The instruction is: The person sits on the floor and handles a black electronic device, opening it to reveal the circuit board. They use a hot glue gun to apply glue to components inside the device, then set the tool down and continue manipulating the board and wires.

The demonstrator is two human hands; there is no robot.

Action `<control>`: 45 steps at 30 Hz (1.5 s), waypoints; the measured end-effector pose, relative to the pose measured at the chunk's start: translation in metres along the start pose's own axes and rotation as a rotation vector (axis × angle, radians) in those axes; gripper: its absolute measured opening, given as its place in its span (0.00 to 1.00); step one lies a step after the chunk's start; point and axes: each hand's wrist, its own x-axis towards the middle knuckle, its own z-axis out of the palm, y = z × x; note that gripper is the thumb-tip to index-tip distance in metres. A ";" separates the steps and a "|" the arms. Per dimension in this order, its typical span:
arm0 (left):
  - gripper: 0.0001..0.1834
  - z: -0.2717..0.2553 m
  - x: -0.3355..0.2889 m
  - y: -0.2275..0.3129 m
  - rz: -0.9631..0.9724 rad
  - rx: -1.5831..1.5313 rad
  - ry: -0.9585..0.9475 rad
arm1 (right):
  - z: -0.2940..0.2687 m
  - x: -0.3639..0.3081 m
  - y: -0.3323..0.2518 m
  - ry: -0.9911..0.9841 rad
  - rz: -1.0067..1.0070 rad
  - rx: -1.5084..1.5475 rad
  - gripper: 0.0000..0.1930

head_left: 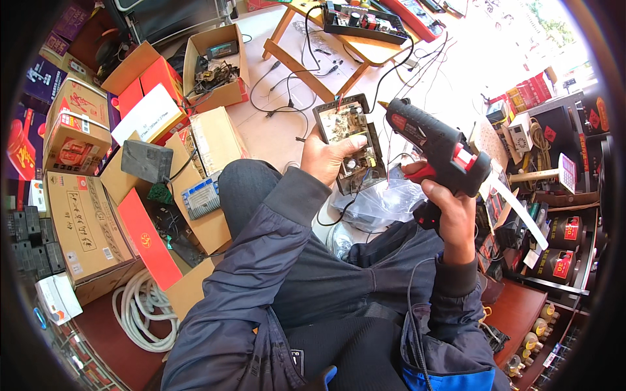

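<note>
My left hand point(324, 156) is closed round a black open-topped device casing point(349, 124), its thumb lying over the circuit board inside. Thin wires run out of the casing. In my right hand point(450, 212) is a black hot glue gun point(433, 140) with a red trigger. A white glue stick point(521, 212) sticks out of its back end. The gun's nozzle points to the upper left, toward the casing but apart from it. Beneath the casing, a clear plastic bag point(385, 202) lies by my knees.
At left stand an open cardboard box point(195, 221) with black adapters and a box of cables point(225, 91). A coiled white hose point(147, 313) lies below. Ahead, a wooden stool point(287, 52) bears another open device point(365, 23), with cords across the floor. Crowded shelves point(561, 195) line the right.
</note>
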 end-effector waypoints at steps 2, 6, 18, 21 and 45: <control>0.23 0.000 -0.002 0.003 -0.026 -0.013 -0.034 | 0.000 -0.001 -0.003 0.004 0.006 -0.020 0.25; 0.24 0.002 -0.005 0.008 -0.073 -0.046 -0.071 | -0.001 -0.003 -0.011 -0.026 0.054 0.095 0.22; 0.23 0.001 -0.006 0.011 -0.096 -0.095 -0.139 | 0.002 -0.007 -0.021 0.005 0.057 0.083 0.28; 0.20 -0.009 0.000 0.007 -0.157 -0.145 -0.123 | -0.005 -0.009 -0.018 0.040 0.020 0.188 0.26; 0.23 0.006 -0.004 0.002 -0.010 0.124 -0.083 | -0.017 -0.018 0.007 0.041 -0.004 -0.007 0.18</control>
